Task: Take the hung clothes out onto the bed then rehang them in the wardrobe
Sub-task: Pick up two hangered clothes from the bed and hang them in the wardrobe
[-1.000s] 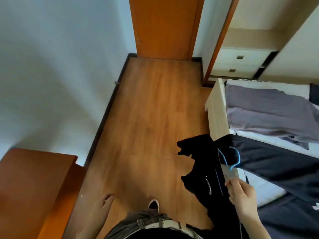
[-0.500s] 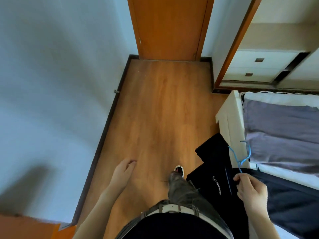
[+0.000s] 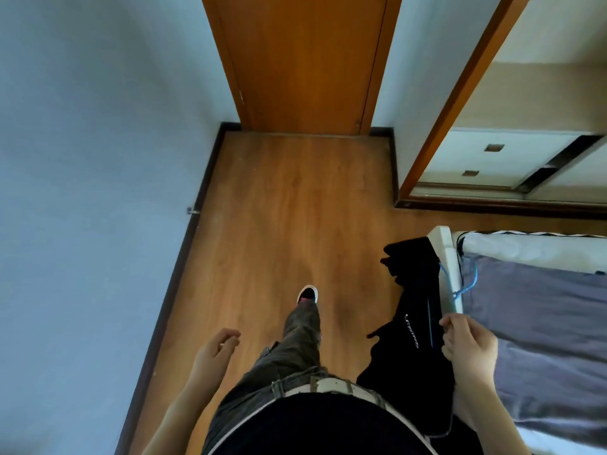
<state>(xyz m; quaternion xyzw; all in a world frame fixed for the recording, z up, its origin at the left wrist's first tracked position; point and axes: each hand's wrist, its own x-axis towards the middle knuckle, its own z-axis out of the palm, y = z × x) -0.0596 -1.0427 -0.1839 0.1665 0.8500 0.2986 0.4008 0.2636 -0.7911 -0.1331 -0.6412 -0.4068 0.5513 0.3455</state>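
Wooden floor (image 3: 295,208), blue walls (image 3: 98,159)

black garment (image 3: 410,326) on blue hanger (image 3: 460,287), dangling beside bed (image 3: 443,244) edge

The blue hanger (image 3: 460,287) vanishes into the black garment (image 3: 414,326); the bed (image 3: 446,257) runs off frame right.

You've got two hands in view, left hand (image 3: 215,348) and right hand (image 3: 468,348), one black garment (image 3: 412,326) on one blue hanger (image 3: 460,287), one grey garment (image 3: 538,310) on one bed (image 3: 443,247), two drawers (image 3: 476,159), one door (image 3: 305,60), one shoe (image 3: 307,294).
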